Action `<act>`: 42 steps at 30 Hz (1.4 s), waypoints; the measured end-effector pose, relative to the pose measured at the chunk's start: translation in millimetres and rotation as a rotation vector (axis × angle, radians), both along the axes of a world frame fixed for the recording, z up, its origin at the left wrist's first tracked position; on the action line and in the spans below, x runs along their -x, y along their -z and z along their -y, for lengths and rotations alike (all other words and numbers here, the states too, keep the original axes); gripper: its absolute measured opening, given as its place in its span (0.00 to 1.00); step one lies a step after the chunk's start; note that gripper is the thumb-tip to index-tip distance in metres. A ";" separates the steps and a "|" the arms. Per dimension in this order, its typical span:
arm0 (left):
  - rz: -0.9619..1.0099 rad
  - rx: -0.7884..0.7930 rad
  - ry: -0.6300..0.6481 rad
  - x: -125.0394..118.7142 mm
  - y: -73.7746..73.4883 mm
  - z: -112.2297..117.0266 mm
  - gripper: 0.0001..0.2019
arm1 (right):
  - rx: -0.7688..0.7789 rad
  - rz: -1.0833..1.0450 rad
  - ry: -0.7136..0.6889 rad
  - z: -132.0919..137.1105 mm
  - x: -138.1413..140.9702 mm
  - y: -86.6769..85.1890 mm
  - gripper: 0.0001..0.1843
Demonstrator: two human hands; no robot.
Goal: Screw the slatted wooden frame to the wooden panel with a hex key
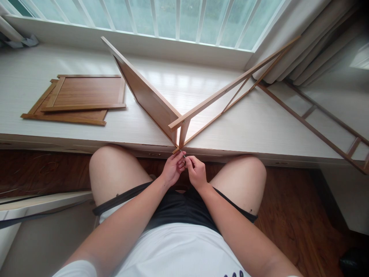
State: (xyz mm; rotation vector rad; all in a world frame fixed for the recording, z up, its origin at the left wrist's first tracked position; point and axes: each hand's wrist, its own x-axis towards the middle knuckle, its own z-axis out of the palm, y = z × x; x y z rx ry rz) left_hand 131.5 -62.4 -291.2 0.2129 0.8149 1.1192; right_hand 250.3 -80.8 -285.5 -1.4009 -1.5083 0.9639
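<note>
A wooden panel and an open wooden frame stand on edge on the white ledge, meeting in a V at its front edge. Just below their lower corner, both of my hands come together. My right hand is closed, pinching a thin dark metal rod that looks like a hex key. The rod points up at the end of the bottom rail. My left hand is closed beside it, its fingers curled at the rod and the rail end; what exactly they grip is partly hidden.
Two wooden panels lie overlapped on the ledge at left. A ladder-like wooden frame rests at right near the curtain. A barred window runs behind. My knees flank the work against the drawer fronts.
</note>
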 end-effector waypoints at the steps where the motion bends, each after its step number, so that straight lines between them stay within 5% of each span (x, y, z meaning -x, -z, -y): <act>1: -0.003 0.001 -0.006 -0.2 -0.1 0.1 0.17 | 0.059 -0.100 0.004 -0.6 1.4 1.1 0.16; 5: -0.038 -0.007 -0.017 -0.1 1.0 0.6 0.17 | 0.297 -0.459 -0.025 -2.8 7.0 7.3 0.20; 13: -0.100 0.015 -0.023 1.4 4.8 0.4 0.18 | 0.548 -0.793 -0.113 -5.4 6.2 5.1 0.19; 23: -0.062 -0.004 -0.024 1.8 2.1 -1.3 0.16 | 0.425 -0.673 -0.055 -9.9 7.1 1.7 0.20; 30: -0.101 0.006 -0.058 2.1 1.5 -3.4 0.16 | 0.893 -1.277 -0.120 -17.1 4.5 -1.5 0.14; 42: -0.142 -0.018 -0.102 3.9 1.6 -4.6 0.14 | 1.073 -1.697 -0.151 -14.2 9.4 -11.6 0.18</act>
